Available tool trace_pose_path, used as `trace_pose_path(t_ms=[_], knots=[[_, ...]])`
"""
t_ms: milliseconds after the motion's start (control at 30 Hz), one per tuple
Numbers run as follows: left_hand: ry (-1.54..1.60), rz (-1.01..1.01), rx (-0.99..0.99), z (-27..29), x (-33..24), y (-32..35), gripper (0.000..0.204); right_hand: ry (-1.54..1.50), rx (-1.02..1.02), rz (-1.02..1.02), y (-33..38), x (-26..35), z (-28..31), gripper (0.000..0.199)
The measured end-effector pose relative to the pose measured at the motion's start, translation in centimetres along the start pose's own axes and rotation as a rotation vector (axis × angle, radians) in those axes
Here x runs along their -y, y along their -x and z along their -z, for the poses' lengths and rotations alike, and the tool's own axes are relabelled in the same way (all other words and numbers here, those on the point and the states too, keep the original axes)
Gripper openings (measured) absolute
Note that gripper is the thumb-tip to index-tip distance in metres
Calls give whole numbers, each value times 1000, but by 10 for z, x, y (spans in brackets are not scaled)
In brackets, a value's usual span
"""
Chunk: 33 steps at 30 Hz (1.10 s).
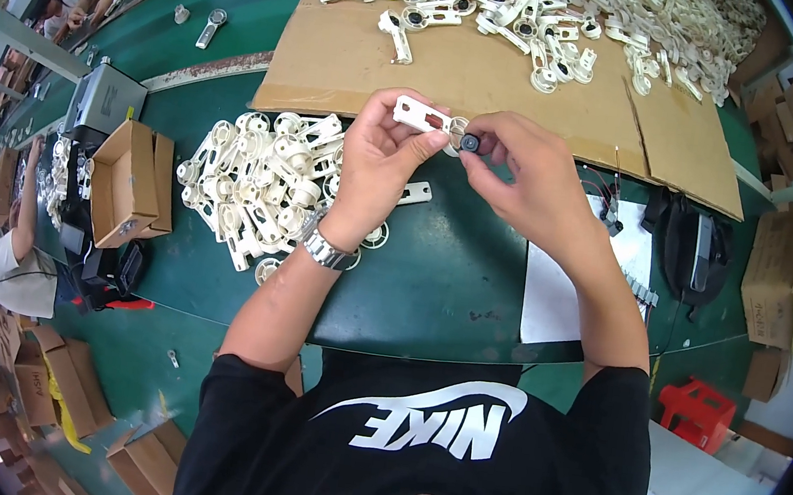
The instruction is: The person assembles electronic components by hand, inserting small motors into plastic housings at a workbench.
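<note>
A green table [432,281] is carrying everything, standing in a busy workshop where other people are sitting at a neighbouring bench, with cardboard boxes on the floor. A cardboard sheet [437,66] is holding a far heap of cream plastic parts [559,22]; a nearer pile [267,184] is lying beside an open box [125,182]. The left hand [377,162] is pinching a cream bracket [421,114] above the table while the right hand [523,169] is gripping a small black round piece [470,142] against it (apparently fitting them together). Seating it likely calls for careful alignment.
</note>
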<state>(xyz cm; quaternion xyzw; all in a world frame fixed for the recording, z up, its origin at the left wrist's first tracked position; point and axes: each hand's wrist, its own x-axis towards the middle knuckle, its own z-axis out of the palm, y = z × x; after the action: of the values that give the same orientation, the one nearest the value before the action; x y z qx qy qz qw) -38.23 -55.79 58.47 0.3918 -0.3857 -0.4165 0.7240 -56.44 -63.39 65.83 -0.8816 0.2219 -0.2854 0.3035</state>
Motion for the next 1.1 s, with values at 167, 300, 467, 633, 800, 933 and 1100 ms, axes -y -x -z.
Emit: trace_pose_path(t_ms=[167,300,467,633,800,933,1100], knots=[[24,20,33,1,-3,0,36,-106,28,-97,0,-2,-1,19],[91,-3,48,0,-4,-2,40,-276,-68,-44,-1,-26,-12,19],[-30,-33,48,1,-6,-1,48,-140,-74,-37,-2,-23,-16,14],[-67,-58,71,-1,-3,0,48,17,-119,81,1,-31,-19,22],[6,-25,51,-2,-10,2,48,-457,137,-475,-7,-8,4,37],[3,-21,39,-5,-13,2,48,-765,296,-576,-7,-12,10,42],[-46,-22,-11,-2,-10,0,43,-873,214,-504,-6,-27,-1,45]])
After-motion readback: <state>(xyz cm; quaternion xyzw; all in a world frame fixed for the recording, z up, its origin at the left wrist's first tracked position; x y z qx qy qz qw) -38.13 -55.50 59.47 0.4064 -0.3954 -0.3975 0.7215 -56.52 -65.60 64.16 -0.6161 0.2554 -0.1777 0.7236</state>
